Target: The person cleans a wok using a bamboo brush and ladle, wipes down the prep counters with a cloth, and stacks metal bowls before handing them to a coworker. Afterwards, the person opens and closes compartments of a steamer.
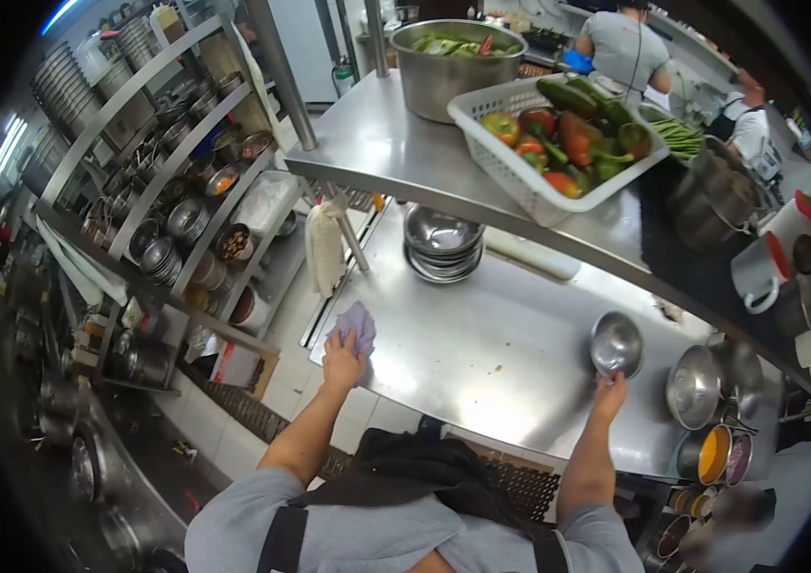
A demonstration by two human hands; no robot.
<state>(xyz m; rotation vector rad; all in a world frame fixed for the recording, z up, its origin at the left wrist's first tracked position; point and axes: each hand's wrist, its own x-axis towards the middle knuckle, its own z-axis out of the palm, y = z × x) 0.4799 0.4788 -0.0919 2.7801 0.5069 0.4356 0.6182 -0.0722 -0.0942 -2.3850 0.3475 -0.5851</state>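
My left hand (343,363) presses on a crumpled light-purple cloth (358,325) at the left end of the steel table (444,372). Its fingers lie over the cloth's near side. On the right, my right hand (610,385) grips the near rim of a shiny metal bowl (618,342), tilted so that its inside shows. A few small crumbs (498,369) lie on the tabletop between my hands. Toward the back stands a stack of metal bowls (444,244).
An upper shelf (367,129) overhangs the table, bearing a white basket of vegetables (520,186) and a large steel pot (453,81). More bowls (694,387) and containers of sauce (714,454) sit at the right end. Laden racks (176,201) stand left. Two people work at the back.
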